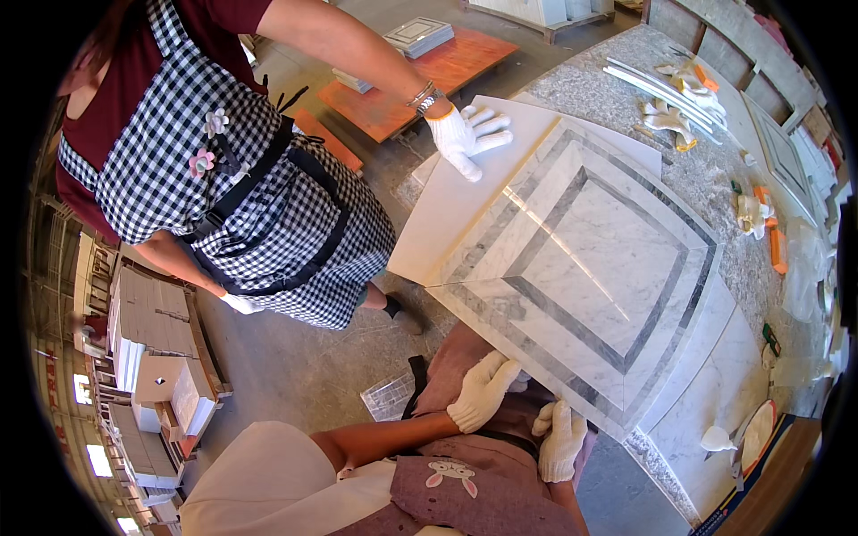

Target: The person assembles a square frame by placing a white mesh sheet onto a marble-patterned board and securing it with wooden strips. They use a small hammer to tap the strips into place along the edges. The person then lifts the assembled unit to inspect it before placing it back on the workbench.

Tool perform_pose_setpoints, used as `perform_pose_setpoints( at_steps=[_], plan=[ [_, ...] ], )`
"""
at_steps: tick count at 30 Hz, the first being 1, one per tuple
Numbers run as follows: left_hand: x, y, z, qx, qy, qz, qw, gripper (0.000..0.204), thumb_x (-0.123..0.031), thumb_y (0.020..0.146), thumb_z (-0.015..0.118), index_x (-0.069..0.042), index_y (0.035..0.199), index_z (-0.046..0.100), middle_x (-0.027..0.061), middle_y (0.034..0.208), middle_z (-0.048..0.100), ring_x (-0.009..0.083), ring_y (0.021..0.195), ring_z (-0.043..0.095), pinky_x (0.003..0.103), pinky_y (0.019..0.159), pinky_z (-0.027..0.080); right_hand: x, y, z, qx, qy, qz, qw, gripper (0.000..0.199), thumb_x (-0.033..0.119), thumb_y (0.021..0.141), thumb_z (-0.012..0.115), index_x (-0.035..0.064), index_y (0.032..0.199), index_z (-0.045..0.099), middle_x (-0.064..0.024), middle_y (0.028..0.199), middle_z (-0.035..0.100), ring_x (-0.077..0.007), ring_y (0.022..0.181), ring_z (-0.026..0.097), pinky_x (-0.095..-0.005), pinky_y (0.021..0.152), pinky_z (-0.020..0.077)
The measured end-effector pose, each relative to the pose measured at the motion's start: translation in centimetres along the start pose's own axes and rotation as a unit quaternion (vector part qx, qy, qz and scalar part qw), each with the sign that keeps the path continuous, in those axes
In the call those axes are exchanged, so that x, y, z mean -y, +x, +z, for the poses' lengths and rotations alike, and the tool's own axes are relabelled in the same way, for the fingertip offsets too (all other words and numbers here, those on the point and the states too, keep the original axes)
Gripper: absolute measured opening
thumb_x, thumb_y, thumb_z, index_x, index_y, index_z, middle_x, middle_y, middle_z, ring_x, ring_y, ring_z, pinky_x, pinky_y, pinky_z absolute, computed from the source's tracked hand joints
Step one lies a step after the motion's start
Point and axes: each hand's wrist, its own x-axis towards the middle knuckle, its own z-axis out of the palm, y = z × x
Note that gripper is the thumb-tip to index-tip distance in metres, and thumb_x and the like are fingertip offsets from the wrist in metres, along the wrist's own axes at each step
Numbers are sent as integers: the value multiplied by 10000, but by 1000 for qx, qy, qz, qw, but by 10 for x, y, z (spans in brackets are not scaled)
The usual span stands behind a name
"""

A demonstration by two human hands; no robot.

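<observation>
A large marble panel [617,259] with dark grey inlaid frames lies on the work surface, its near corner close to my body. Just off its front edge is my left hand [483,393], in a white knit glove, its fingers pressed together and pointing right. My right hand [563,439], gloved alike, has curled fingers beside the panel's near corner, against my mauve apron [447,472]. Whatever either hand grips is hidden. A plain white board [487,192] shows beyond the panel's left edge. A co-worker's gloved hand [466,138] rests on it with fingers spread.
The co-worker, in a checked apron [250,205], stands at left. White strips [666,94], gloves [666,121] and orange-handled tools [776,246] lie on the stone surface at right. Orange platforms [447,76] stand behind; boxes [174,393] are stacked at far left.
</observation>
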Motion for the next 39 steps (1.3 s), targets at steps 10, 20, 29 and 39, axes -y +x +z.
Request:
perform_pose_setpoints(
  at_steps=[10,20,29,39],
  plan=[
    [-8,-1,2,-6,15,16,1000,296,-194,1033,495,14,1233,562,69,1013,655,145,862,638,291,776,537,7,-3,3,4,-7,2,1000,410,307,1025,543,-15,779,600,-68,650,588,-132,533,530,-272,522,431],
    [-12,-6,2,-16,32,25,999,286,-187,1028,506,13,1223,568,56,1001,652,131,849,635,283,754,533,2,-6,1,14,12,-6,1000,398,333,1020,555,-23,852,612,-65,680,596,-130,540,534,-272,524,436],
    [-24,-3,1,18,78,-11,997,253,-199,1023,527,28,1119,584,98,1002,658,173,866,668,307,777,562,1,-2,-4,37,0,-6,999,431,354,1026,535,-45,1184,569,-52,719,557,-109,538,480,-256,495,414],
    [-27,-20,-1,-16,68,-28,997,267,-226,1029,498,-1,1150,576,79,933,665,150,804,651,289,751,544,11,-18,-3,44,22,53,997,384,290,1025,537,-47,866,630,-51,659,583,-109,567,515,-252,544,429]
  ],
)
